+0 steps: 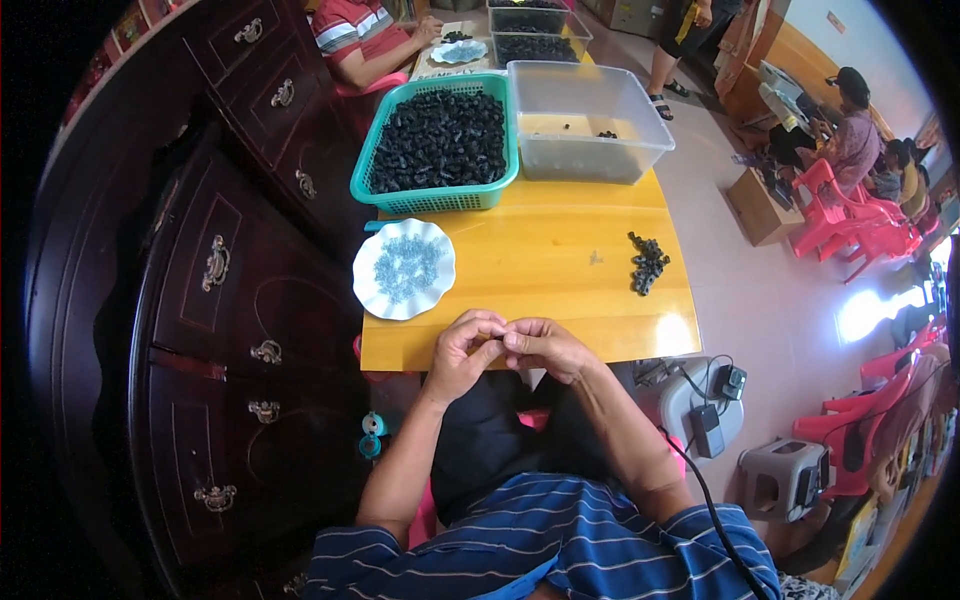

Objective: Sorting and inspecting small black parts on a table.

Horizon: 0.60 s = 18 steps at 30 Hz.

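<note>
Both hands meet at the near edge of the yellow table (540,260), fingertips pinched together. My left hand (465,352) and my right hand (545,346) close on something small that I cannot make out. Left of them sits a white plate with a wavy rim (365,290), carrying many tiny clear-bluish pieces (408,268). Over to the right lies a small heap of black parts (648,263), some of them ring-shaped. A teal basket (440,203) full of black parts (438,140) stands farther back.
Beside the basket is a clear plastic bin (590,150) with a few black bits in it. Dark wooden cabinets (240,270) line my left. A person in a red shirt (360,40) works across the table. Pink chairs (850,215) and seated people are at right.
</note>
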{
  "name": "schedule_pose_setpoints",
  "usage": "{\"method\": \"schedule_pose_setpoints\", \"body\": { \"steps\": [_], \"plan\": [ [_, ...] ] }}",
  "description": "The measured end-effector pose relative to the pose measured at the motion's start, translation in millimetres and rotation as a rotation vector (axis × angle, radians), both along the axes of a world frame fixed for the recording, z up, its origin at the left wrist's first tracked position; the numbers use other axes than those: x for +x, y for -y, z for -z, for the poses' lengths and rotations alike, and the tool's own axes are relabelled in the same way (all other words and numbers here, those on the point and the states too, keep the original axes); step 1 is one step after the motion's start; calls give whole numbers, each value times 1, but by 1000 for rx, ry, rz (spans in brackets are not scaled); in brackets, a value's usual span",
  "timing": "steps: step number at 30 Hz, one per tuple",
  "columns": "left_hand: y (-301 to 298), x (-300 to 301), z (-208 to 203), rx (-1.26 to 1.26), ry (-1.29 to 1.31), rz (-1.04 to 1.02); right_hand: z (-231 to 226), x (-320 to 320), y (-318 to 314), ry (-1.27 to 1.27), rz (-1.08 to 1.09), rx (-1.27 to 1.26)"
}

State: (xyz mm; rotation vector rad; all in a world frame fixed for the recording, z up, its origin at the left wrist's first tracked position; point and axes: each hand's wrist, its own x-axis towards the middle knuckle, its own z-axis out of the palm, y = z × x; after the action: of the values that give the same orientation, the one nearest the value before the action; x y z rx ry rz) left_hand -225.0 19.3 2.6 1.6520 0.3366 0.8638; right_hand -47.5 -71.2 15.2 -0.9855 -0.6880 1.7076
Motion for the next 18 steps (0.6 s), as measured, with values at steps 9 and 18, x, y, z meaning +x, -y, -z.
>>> {"method": "schedule_pose_setpoints", "body": {
  "steps": [9, 18],
  "plan": [
    [-10, -11, 9, -447, -367, 61, 6, 32, 9, 342, 301, 55],
    [-38, 10, -28, -324, -694, 229, 3, 52, 27, 295, 421, 52]
  ]
}}
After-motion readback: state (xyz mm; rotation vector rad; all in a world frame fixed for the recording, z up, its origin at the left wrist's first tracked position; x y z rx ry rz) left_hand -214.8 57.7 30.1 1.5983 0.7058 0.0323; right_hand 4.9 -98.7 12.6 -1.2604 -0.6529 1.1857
